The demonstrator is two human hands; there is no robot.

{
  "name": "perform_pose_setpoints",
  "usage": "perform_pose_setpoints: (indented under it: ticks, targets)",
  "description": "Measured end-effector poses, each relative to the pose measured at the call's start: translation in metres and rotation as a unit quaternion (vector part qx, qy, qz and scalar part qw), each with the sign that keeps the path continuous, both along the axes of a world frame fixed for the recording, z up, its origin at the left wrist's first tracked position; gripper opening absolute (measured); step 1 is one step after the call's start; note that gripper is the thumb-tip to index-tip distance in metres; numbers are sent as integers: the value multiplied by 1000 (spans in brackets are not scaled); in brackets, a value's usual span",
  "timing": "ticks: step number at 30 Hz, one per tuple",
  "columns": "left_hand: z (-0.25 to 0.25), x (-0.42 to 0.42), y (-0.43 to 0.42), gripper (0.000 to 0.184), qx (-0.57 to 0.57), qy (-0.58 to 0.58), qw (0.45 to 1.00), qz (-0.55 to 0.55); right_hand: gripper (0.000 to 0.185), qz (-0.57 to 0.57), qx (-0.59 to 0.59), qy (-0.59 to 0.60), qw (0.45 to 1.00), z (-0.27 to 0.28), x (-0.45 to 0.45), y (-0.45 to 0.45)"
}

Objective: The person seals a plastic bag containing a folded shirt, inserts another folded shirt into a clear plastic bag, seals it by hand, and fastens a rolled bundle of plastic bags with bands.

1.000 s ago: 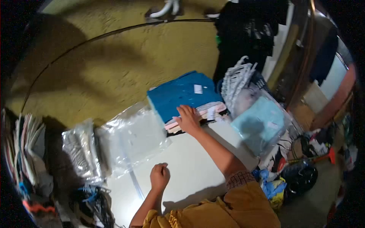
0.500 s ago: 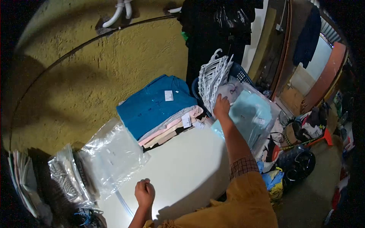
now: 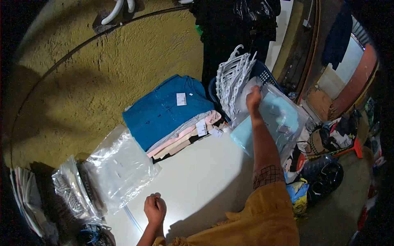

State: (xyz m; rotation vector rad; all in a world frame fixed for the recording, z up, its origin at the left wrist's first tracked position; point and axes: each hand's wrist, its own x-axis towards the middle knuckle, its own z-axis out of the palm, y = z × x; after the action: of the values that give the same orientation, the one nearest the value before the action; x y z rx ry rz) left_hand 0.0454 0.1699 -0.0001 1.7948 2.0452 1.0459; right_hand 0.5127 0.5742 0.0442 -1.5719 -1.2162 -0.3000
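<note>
My left hand (image 3: 155, 209) rests as a loose fist above the near part of the white table (image 3: 193, 176); whatever its curled fingers may hold is hidden. My right hand (image 3: 254, 99) reaches to the back right, fingers closed, over a clear plastic bag (image 3: 245, 91); what it pinches is not plain. Just below it lies a light-blue folded garment (image 3: 269, 115) in clear plastic. White hangers (image 3: 233, 80) stand close to its left, in a dark blue basket (image 3: 262, 74). A teal shirt (image 3: 164, 110) with a white tag tops a stack of folded clothes left of the hangers.
Clear plastic bags (image 3: 123, 164) lie at the table's left, beside bagged striped clothing (image 3: 67, 194). A yellow wall (image 3: 102, 82) runs behind. To the right are a black plastic bundle (image 3: 326, 178) and a heap of clothes (image 3: 338, 135). Black plastic (image 3: 238, 28) hangs behind the basket.
My right hand has moved up and to the right over the plastic, and its fingers have curled closed. My left hand stays in about the same place. The view has shifted slightly.
</note>
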Motion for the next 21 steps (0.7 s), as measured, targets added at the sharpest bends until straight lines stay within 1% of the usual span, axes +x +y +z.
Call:
perform_pose_setpoints:
  ticks: [1, 3, 5, 7, 11, 12, 15, 16, 19, 20, 21]
  targets:
    - [-1, -1, 0, 14, 3, 2, 1000, -1, 28, 6, 45, -2, 999, 6, 4, 3]
    - [-1, 0, 1, 14, 4, 4, 1000, -3, 24, 33, 38, 111, 993, 17, 13, 9]
    - [3, 1, 1, 15, 1, 5, 1000, -3, 19, 32, 42, 150, 987, 25, 22, 16]
    - [3, 1, 1, 15, 7, -3, 1000, -4, 14, 1, 56, 117, 992, 34, 28, 18]
    - [8, 2, 1, 15, 2, -3, 1000, -11, 9, 40, 93, 242, 965, 66, 35, 12]
    - [6, 2, 1, 14, 3, -2, 1000, -9, 9, 37, 56, 297, 952, 73, 41, 17]
    - [0, 1, 2, 14, 3, 3, 1000, -5, 8, 190, 165, 382, 889, 80, 54, 26]
    - [0, 1, 2, 14, 0, 5, 1000, -4, 10, 136, 135, 297, 935, 82, 59, 30]
    - [-1, 0, 2, 13, -11, 13, 1000, -7, 11, 166, 159, 332, 915, 120, 46, 12]
    - [-1, 0, 1, 13, -15, 15, 1000, -10, 8, 169, 187, 342, 905, 130, 47, 15]
    - [0, 0, 1, 13, -6, 15, 1000, -10, 9, 183, 199, 361, 893, 137, 48, 11]
